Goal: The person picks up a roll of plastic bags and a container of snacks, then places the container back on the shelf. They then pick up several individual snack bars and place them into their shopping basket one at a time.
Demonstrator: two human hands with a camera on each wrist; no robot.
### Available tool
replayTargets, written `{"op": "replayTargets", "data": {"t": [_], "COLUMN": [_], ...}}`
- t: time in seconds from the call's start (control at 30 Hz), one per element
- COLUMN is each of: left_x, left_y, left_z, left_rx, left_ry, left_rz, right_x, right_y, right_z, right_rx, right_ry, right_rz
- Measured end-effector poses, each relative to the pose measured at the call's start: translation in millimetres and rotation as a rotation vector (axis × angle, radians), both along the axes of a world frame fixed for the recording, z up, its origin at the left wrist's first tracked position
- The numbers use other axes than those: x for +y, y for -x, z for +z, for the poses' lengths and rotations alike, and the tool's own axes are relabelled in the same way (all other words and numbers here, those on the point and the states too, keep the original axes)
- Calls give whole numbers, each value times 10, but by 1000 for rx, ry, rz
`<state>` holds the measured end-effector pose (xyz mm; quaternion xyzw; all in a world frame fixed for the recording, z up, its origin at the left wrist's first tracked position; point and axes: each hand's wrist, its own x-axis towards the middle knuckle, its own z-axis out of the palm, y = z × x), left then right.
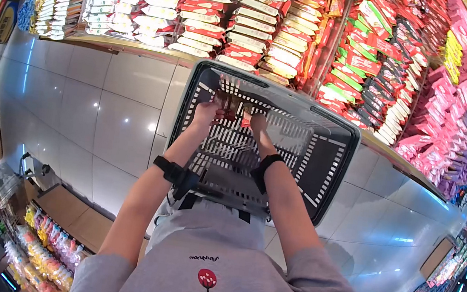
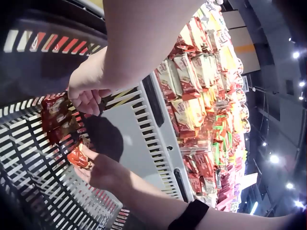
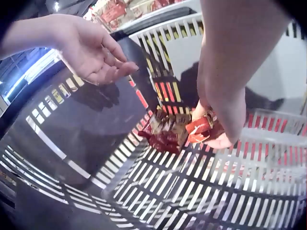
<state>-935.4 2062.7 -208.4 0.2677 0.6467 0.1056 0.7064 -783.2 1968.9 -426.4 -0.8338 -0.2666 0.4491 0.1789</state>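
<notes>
In the head view both of my hands reach into a dark grey slotted shopping basket (image 1: pixel 354 146). My right hand (image 3: pixel 223 124) pinches a small shiny red snack packet (image 3: pixel 199 128) just above the basket floor. Dark red packets (image 3: pixel 165 134) with pale printing lie in the basket's corner, right beside that hand. My left hand (image 3: pixel 98 60) hovers over the basket near the side wall, palm turned inward, its fingers loosely bent with nothing in them. The left wrist view has the left hand (image 2: pixel 88 88) above the dark red packets (image 2: pixel 57 117) and the red packet (image 2: pixel 79 155) between the right fingers.
A sloped display of wrapped snacks (image 1: pixel 259 17) runs along the far side of the basket. Pink packets (image 1: pixel 444 111) fill its right end. Shiny tiles (image 1: pixel 127 88) cover the floor, and more stocked shelves (image 1: pixel 43 250) stand behind on the left.
</notes>
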Motion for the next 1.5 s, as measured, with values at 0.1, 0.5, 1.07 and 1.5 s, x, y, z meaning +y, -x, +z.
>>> {"op": "replayTargets", "data": {"t": [0.1, 0.5, 1.07, 1.5], "left_x": [-10, -23, -100, -188], "left_y": [96, -11, -448, -575], "left_z": [-110, -196, 95, 262], "left_rx": [91, 146, 95, -18], "left_ry": [52, 116, -440, -403], "left_rz": [-10, -88, -326, -310], "right_x": [-130, -95, 160, 299], "right_y": [163, -67, -38, -374], "right_z": [50, 283, 971, 2474], "right_rx": [152, 485, -267, -9], "right_ry": [-126, -114, -304, -489], "right_rz": [-224, -622, 203, 126]}}
